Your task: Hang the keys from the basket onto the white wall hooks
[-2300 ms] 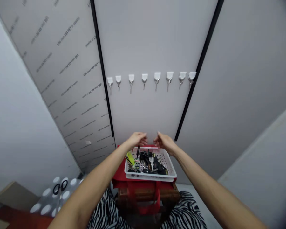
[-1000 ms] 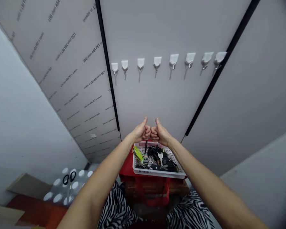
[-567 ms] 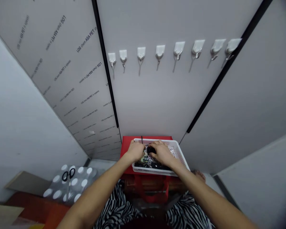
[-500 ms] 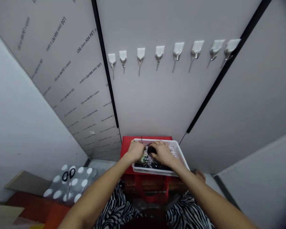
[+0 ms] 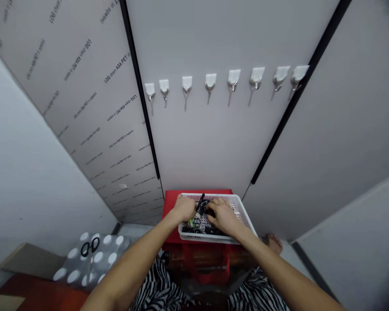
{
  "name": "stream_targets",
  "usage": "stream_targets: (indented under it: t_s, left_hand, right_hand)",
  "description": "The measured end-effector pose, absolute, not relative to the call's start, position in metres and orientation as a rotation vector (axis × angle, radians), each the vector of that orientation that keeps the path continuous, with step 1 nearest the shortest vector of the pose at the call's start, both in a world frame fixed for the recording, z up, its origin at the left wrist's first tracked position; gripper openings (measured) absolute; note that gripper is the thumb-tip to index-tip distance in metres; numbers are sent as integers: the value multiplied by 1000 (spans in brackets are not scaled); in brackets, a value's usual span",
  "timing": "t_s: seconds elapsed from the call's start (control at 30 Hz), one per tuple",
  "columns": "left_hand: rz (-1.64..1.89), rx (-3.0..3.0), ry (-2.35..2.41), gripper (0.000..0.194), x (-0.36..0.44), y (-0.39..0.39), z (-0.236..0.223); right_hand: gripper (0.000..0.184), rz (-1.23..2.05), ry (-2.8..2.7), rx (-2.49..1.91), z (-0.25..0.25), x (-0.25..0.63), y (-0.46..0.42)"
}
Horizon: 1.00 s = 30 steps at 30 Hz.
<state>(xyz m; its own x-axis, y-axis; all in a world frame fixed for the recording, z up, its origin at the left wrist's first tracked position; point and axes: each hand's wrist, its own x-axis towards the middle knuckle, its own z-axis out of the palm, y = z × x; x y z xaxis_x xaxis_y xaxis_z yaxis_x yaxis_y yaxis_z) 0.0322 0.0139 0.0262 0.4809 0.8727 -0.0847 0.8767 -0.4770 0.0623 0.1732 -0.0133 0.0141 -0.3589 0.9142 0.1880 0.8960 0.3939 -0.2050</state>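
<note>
A white plastic basket (image 5: 246, 216) holds a jumble of small things, among them black pieces, thin wires and a yellow-green item (image 5: 192, 223). My left hand (image 5: 185, 208) is closed at the basket's left side, its fingertips by a thin black stick-like piece (image 5: 200, 202) that stands up at a slant. Over the middle of the basket, my right hand (image 5: 225, 216) has its fingers curled round a dark, cord-like bundle (image 5: 210, 211). Both hands' fingertips are partly hidden, and the exact kind of the black pieces is too small to tell.
Beneath the basket lies a red bag (image 5: 170, 198) with hanging handles. Several white hooks (image 5: 210, 82) line the wall panel ahead. Black-handled scissors (image 5: 90, 247) rest on a plastic-wrapped pack with white caps (image 5: 98, 258) at lower left.
The view has shifted slightly, so the hooks sit lower. A slanted black piece now shows upright between my hands, and my right hand has moved slightly right, its fingers more curled.
</note>
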Motion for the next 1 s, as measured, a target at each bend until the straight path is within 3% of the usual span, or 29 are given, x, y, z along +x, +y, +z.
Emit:
stream_targets:
  t_s: [0.2,0.47,0.67,0.8,1.0]
  left_hand:
    - [347,2329,1465,19,13,22,34]
    - [819,1719,1140,18,6,27,48]
    - [1054,1497,1007,13,15,31,58]
    - [1135,1394,1028,11,18,32,63]
    - [1030,1411,1137,7,20,31,54]
  right_hand:
    - [23,345,-2309,-1488,12,160,-21]
    - [30,1144,-1709,-1083,15,153,-14]
    - [18,1618,-1425,-975,25,161,-21]
    - [17,1728,-1362,-1023,40,174,-22]
    - [21,1599,-1315,-1126,73,190,-12]
